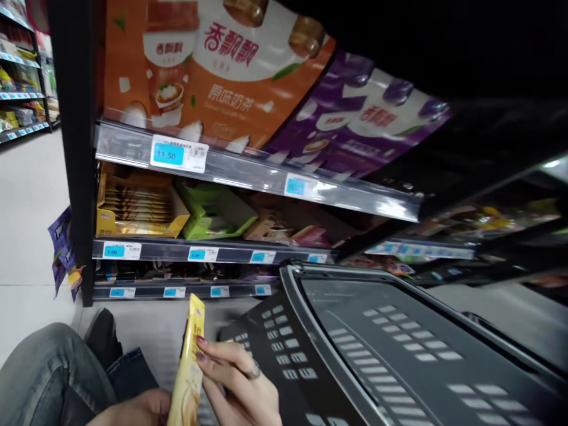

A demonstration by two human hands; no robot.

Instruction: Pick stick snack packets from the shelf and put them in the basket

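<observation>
A slim yellow sachet (189, 367) stands nearly upright at the bottom centre, its top tilted slightly right. On its right edge, the fingers of my right hand (242, 378) are closed, with a ring on one finger. Lower down, my left hand (137, 408) grips the sachet from the left, its fingertips partly hidden behind it. Beyond my hands, a yellow carton (177, 222) on a low shelf holds a stack of similar yellow sachets. Beside it sits a green carton (197, 228) of packets.
A grey shopping basket (293, 296) with slotted sides stands close on my right. Above are orange (177, 77) and purple boxes (350, 118) behind a clear price rail (248, 165). A black shelf post (80, 148) rises at left, with purple packets (64, 248) hanging beside it. My bent knee (53, 367) is at lower left.
</observation>
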